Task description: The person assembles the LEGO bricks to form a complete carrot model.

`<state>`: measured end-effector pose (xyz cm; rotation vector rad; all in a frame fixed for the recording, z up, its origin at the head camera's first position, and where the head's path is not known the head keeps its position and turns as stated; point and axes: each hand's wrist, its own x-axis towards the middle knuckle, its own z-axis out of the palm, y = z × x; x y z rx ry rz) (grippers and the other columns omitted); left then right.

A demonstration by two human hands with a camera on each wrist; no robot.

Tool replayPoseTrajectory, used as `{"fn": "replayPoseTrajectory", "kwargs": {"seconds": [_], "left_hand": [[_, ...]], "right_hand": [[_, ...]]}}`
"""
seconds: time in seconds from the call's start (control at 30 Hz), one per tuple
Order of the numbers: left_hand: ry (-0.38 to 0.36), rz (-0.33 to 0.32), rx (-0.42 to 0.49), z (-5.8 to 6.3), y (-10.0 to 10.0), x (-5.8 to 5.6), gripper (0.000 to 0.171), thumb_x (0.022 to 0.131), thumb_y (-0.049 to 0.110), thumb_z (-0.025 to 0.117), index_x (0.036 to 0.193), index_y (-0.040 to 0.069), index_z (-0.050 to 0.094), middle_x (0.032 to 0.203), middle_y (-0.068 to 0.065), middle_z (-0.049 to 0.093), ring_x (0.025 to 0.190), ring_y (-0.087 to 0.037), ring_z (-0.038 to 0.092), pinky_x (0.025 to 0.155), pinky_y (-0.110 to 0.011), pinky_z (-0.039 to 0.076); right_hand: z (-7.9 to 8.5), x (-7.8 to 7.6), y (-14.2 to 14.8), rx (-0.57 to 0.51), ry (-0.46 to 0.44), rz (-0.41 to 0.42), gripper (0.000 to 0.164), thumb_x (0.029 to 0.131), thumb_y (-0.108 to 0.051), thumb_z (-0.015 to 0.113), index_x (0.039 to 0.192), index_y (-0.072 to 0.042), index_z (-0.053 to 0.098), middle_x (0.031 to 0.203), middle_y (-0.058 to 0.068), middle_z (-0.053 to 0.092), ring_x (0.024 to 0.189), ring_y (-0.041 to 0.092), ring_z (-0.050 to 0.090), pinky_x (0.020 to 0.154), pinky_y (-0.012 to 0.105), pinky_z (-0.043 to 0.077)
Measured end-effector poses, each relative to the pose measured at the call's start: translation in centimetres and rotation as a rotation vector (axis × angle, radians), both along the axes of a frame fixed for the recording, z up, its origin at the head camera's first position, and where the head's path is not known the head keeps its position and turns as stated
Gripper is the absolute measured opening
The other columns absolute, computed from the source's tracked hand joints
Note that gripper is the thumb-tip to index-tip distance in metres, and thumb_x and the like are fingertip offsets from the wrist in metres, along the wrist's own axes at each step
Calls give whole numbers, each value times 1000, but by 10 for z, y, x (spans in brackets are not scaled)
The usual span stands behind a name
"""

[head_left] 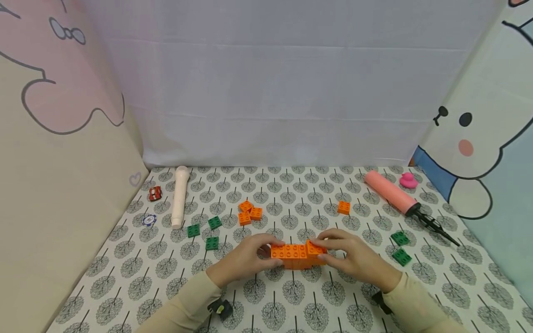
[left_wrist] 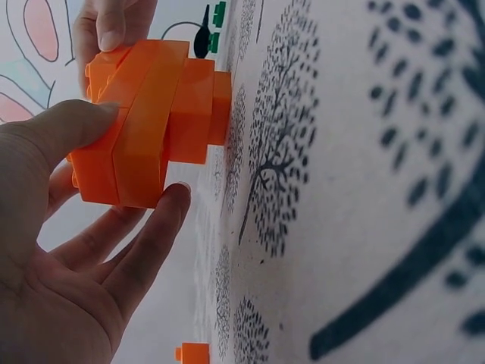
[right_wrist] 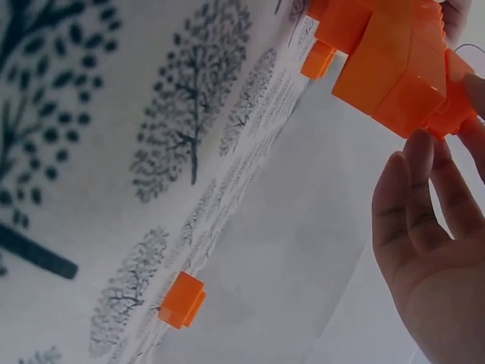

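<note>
A stepped structure of orange toy building bricks stands on the cloth in front of me, narrower at its base than at its top. My left hand grips its left end; in the left wrist view the thumb lies on the side of the bricks and a fingertip touches the lower edge. At the right end, an orange brick sits above the row's top. My right hand pinches this brick between thumb and fingers. In the right wrist view, fingertips of the right hand touch the structure's end.
Loose orange bricks lie behind the structure, with another orange brick farther right. Green bricks lie left, more green bricks right. Around them are a white tube, toy car, poker chip, folded pink umbrella and pink duck.
</note>
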<state>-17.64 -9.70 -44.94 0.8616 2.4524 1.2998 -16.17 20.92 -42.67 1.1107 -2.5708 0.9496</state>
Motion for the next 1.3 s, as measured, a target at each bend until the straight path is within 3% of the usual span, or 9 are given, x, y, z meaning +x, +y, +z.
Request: {"fn": "replayPoseTrajectory", "kwargs": {"seconds": [0.37,0.6,0.77,0.93,1.17,1.3], "left_hand": [[7,1,4,-1,0,-1,44,88,34,75,129,21,64,113,9,65,93,-4,63,85,-22,55],[11,-1,16,-2,-1,-3,43,87,32,77,127,21,65,116,9,65,93,-4,63,86,-22,55],[7,-2,13,-2,-1,-3,44,87,34,77,127,21,65,116,9,65,93,-4,63,86,-22,55],[0,2,9,-2,-1,-2,44,87,33,77,128,22,65,116,9,65,93,-4,63,86,-23,55],[-13,-6,7,-2,-1,-2,44,87,35,76,128,23,65,118,10,64,94,-4,62,87,-23,54],[-6,-12,8,-2,-1,-2,44,88,35,76,128,23,65,120,11,64,95,-3,62,87,-23,54]], "right_hand": [[-7,-3,2,-67,-48,36,35,89,-14,75,124,-13,71,117,-5,63,99,9,58,75,27,53],[1,-4,1,-11,-61,39,37,89,-17,76,125,-14,71,118,-6,62,102,9,58,78,27,54],[2,-5,2,20,-19,50,39,87,-17,78,125,-14,70,118,-6,63,104,11,60,83,30,55],[9,-10,3,74,20,98,40,87,-18,77,126,-13,70,117,-3,63,97,9,60,77,28,56],[13,-15,5,86,-60,122,36,93,-25,71,128,-18,68,118,-4,65,97,9,61,78,29,56],[13,-26,10,76,-102,57,35,97,-26,67,131,-19,66,118,-4,66,91,6,60,73,28,54]]}}
